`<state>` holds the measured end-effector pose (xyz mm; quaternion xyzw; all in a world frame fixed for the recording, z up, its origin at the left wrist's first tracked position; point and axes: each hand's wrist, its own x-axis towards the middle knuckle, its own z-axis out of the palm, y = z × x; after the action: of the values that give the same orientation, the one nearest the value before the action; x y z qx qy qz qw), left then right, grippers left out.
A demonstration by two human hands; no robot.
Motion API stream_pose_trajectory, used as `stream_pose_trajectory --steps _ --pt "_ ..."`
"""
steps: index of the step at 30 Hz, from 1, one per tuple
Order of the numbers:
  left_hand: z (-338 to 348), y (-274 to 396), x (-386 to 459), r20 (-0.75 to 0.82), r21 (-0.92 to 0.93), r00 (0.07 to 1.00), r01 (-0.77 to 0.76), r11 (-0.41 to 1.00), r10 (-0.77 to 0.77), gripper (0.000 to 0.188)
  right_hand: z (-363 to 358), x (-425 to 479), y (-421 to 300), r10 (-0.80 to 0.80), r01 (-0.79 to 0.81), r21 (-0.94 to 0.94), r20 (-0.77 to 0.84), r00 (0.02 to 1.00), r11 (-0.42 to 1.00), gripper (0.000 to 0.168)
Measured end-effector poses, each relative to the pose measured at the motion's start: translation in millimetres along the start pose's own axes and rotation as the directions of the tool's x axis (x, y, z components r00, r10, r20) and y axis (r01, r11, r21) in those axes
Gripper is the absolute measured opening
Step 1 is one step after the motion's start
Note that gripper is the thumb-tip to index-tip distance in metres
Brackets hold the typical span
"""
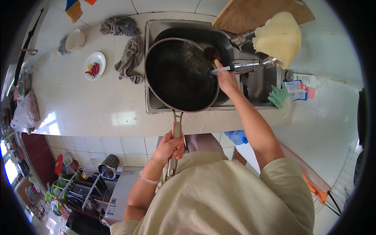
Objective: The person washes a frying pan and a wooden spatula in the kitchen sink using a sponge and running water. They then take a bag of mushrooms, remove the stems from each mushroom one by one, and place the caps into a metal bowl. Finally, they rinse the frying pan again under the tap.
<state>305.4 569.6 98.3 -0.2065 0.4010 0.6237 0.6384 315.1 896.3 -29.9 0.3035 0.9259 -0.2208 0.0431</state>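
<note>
My left hand point(169, 146) is closed around the long handle point(177, 129) of a large dark wok point(179, 79). The wok rests over the left basin of a stainless steel double sink point(149, 102), its handle pointing towards me. In my right hand point(227, 79) is the light handle of a brush point(211, 55) with a dark round head, held at the wok's right inner side. Beside that hand, water runs from the faucet point(246, 65) into the wok, where it splashes and swirls.
Left of the sink lie grey cloths point(130, 60) and a white plate point(100, 58) with red chillies, with a bowl point(75, 40) farther back. A wooden board point(261, 13) leans behind the faucet. A yellow cloth point(279, 38) drapes over the fixture, and green rubber gloves point(277, 95) hang at the right.
</note>
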Motion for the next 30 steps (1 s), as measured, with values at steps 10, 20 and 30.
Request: stream_pose_trajectory --steps 10,20,30 --pt "6 -2 5 -0.015 -0.005 1.0 -0.006 1.0 0.006 0.007 29 -26 -151 -0.131 0.052 0.234 0.333 0.934 0.971 0.048" --pt "12 0 10 0.002 -0.075 1.0 0.007 0.997 -0.007 0.004 -12 -56 -45 0.018 -0.037 0.025 0.533 0.846 0.999 0.046" --pt "-2 1 9 0.027 -0.076 0.999 0.034 0.996 -0.032 0.004 -101 -16 -8 0.012 0.356 -0.366 0.712 0.702 0.86 0.053"
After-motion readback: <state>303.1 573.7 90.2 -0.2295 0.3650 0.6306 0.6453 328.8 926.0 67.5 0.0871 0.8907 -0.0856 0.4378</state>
